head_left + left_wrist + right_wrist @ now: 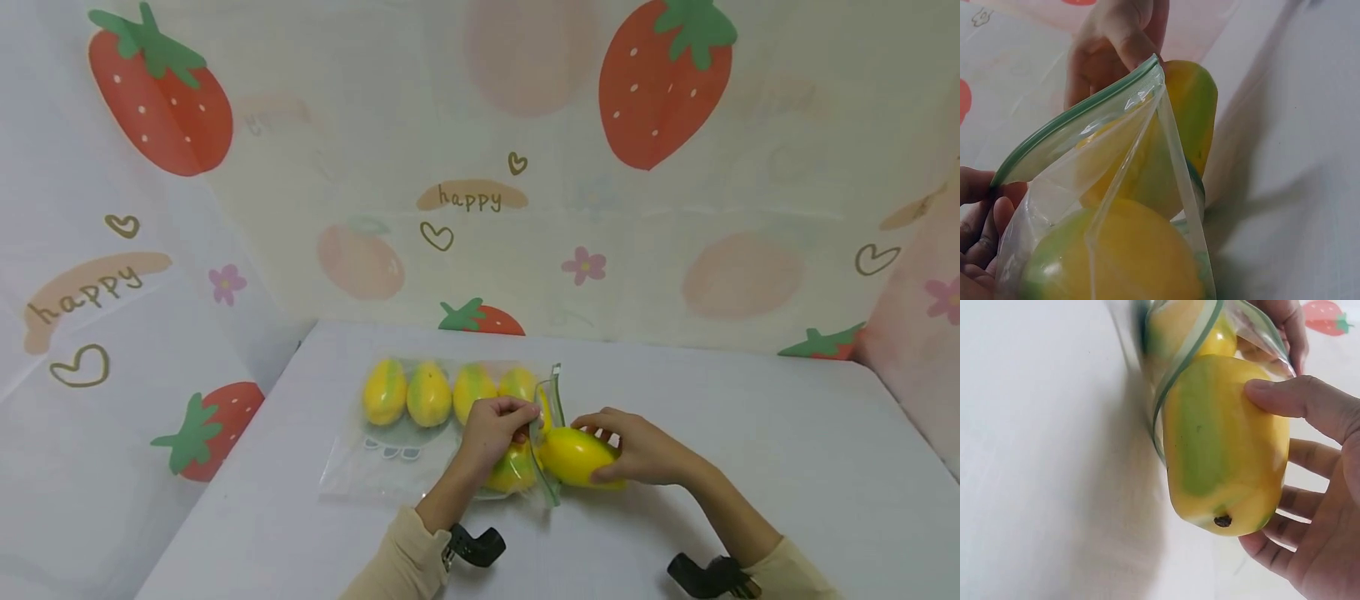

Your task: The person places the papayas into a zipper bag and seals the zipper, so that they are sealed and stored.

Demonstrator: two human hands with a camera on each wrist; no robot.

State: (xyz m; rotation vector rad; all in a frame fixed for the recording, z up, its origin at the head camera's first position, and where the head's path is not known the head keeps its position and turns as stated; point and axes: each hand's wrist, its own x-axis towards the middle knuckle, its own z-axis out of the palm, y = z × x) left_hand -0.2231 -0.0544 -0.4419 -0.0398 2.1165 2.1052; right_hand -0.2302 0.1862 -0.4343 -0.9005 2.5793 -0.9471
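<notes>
A clear zip bag (341,471) with a green seal lies flat on the table, its mouth facing right. Several yellow papayas with green streaks (386,393) are inside it. My left hand (491,429) pinches the upper edge of the mouth, and the green zip strip (1072,120) stands raised in the left wrist view. At the opening, my right hand (641,446) holds another papaya (576,457) on its side, thumb on one side and fingers on the other. Its front end is within the bag's mouth, close to a papaya inside (1129,256). The dark stem end (1222,521) points out of the bag.
The white table (750,400) extends around the bag. Behind it hangs a cloth backdrop (645,217) printed with strawberries, hearts and flowers. A black wrist camera (478,547) sits at the left cuff, another camera (705,575) at the right.
</notes>
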